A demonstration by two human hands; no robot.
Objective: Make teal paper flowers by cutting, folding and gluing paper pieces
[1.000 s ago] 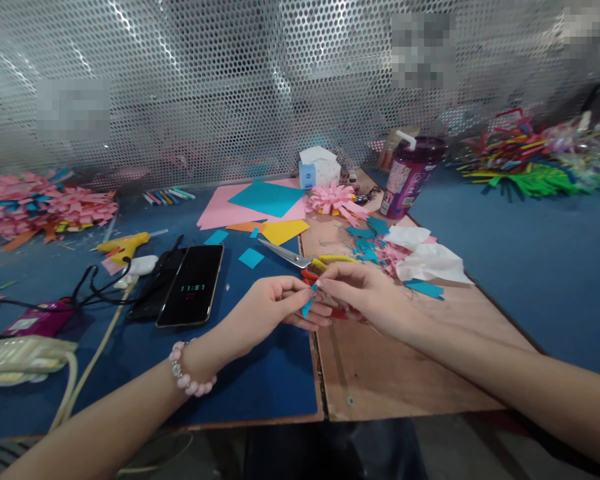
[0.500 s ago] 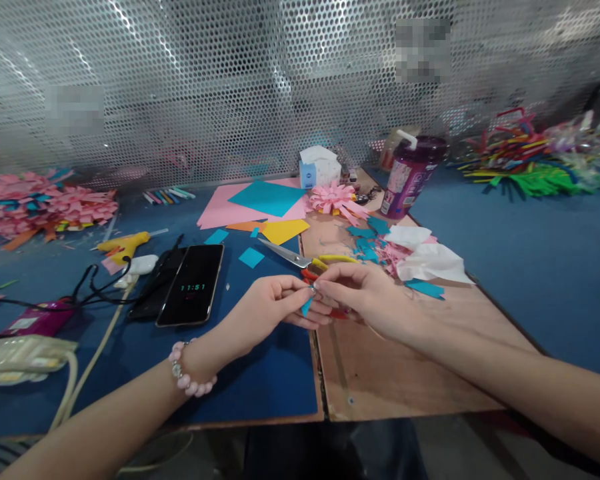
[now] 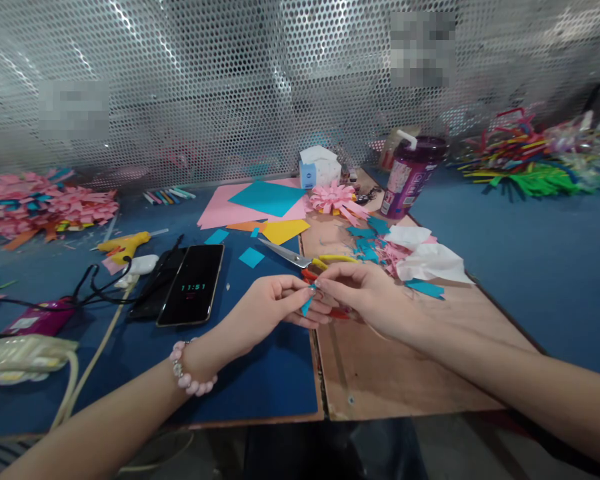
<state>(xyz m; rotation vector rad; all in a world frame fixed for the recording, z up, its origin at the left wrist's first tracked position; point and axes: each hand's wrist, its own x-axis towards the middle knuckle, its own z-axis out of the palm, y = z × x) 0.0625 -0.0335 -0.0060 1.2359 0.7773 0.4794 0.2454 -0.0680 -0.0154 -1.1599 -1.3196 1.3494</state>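
A small folded piece of blue paper (image 3: pixel 307 306) is pinched between the fingertips of both hands, above the seam of the table. My left hand (image 3: pixel 280 301), with a pink bead bracelet at the wrist, grips it from the left. From the right, my right hand (image 3: pixel 363 291) closes thumb and finger on its upper end. Just behind the fingers lie scissors (image 3: pixel 293 255) with yellow and red handles, partly hidden by the right hand. Loose blue paper squares (image 3: pixel 251 258) rest on the blue tabletop beyond the left hand.
A phone (image 3: pixel 193 285), a yellow glue gun (image 3: pixel 123 247) and cables lie left. Behind are pink paper (image 3: pixel 215 207), a tissue box (image 3: pixel 320 171) and a pink paper flower (image 3: pixel 334 200). A purple cup (image 3: pixel 411 179) and paper scraps (image 3: pixel 367 248) stand and lie right.
Almost nothing differs. Both hands keep their pinch on the blue paper, with only a slight shift at the fingertips.
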